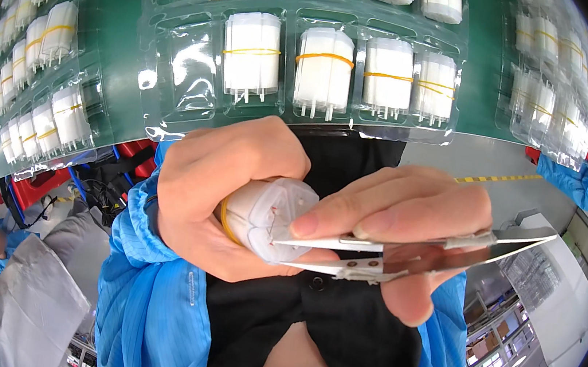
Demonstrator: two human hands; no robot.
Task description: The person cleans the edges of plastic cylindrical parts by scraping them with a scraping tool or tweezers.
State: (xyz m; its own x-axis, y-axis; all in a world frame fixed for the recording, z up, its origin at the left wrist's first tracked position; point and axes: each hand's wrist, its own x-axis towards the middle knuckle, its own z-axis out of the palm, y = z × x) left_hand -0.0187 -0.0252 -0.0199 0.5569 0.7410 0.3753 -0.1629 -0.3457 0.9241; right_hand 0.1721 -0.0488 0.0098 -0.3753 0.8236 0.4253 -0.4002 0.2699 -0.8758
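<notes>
My left hand [219,196] is wrapped round a bundle of white plastic tubes [275,218] with translucent ends, bound by a yellow rubber band [228,219]. The bundle's end faces right, and thin reddish lines show on it. A pair of metal tweezers [366,267] with pale, screwed-on tips is pinched in my right hand [408,212]. Its two tips stand apart at the bundle's end face; whether they grip anything is too fine to tell. The index fingertip of my right hand rests at the edge of that same end.
Beyond my hands, clear plastic trays [292,18] on a green table [117,37] hold rows of similar banded bundles [324,70]. More trayed bundles [50,109] are at the left and others [549,105] at the right. Another person in a blue sleeve [573,185] is at the far right.
</notes>
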